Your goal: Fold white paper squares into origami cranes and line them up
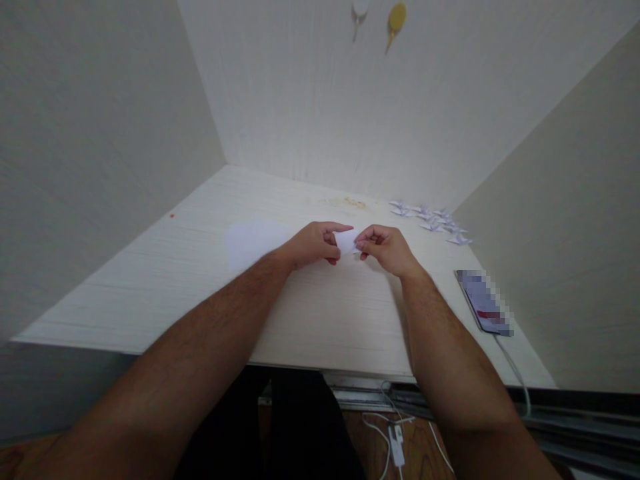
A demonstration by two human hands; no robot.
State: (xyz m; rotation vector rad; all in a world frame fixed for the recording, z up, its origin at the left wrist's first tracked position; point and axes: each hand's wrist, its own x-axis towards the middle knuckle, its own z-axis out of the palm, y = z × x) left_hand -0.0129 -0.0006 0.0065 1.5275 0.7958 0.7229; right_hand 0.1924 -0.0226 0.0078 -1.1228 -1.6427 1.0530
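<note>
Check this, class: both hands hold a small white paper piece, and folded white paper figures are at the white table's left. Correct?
Wrong side: the head view shows the folded white paper figures at right. The left hand and right hand hold the small white paper piece.

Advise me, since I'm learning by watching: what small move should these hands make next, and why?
Probably press the right end of the white paper flat, using the right hand, while the left hand steadies it. The right hand is pinching that end and the left is at the opposite side, so a firm press looks easy from this grip.
</note>
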